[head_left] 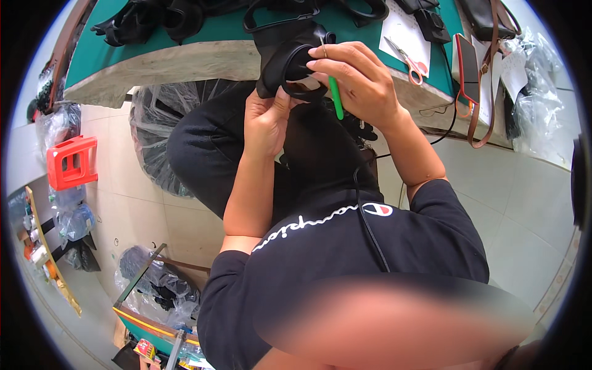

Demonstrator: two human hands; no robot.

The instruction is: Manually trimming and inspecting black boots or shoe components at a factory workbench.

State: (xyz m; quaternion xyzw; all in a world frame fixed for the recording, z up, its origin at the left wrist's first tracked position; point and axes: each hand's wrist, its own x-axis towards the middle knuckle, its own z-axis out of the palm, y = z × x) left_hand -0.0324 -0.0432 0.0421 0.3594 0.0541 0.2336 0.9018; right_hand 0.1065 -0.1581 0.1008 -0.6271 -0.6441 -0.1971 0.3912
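My left hand grips the lower edge of a black, glossy piece with curved openings and a strap, perhaps a shoe upper. Its thumb presses on the near rim. Over the right side of the same piece, my right hand is closed round a slim tool with a green handle. A thin metal tip sticks up past the fingers, close to the black material. The fingers hide the tool's middle, so its exact kind is unclear. Both hands are at the table's front edge, above my lap.
More black strapped pieces lie across the green tabletop. To the right are pink-handled scissors on white paper, a red-edged phone and a brown strap. A red stool stands at left, beside plastic bags.
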